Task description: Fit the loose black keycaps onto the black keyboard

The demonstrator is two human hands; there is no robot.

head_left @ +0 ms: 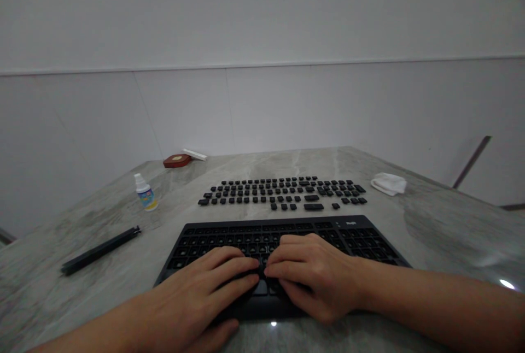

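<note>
While two bare hands work close together at the front of the table [451, 243], one black keyboard [250, 231] lies flat beneath them, nearest the person and roughly in the middle. Its long axis runs from left to right, nearly in line with the wall [262, 25] ahead; its back edge faces that wall, and the block with one small pale logo [351, 223] above it is at the right end. Rows of key wells show between and around the hands.

The left hand [205, 287] is spread, its fingers reaching forward and inward over the keyboard, thumb held apart, clasping nothing. The right hand [315, 268] has its fingers bent, the tips close to those of the left; whether they pinch anything I cannot tell.

Just beyond the back edge, loose black keycaps [272, 199] lie in several rows, too many and too small for a sure count. The nearest row has five, one of them a wide keycap [313, 207].

To the left are one small white bottle [146, 194], upright with a coloured label, and one dark bar [100, 252] lying aslant. Farther off, one reddish-brown case [177, 161] sits beside one white strip [195, 154]. One crumpled white cloth [389, 183] lies right of the keycaps.
</note>
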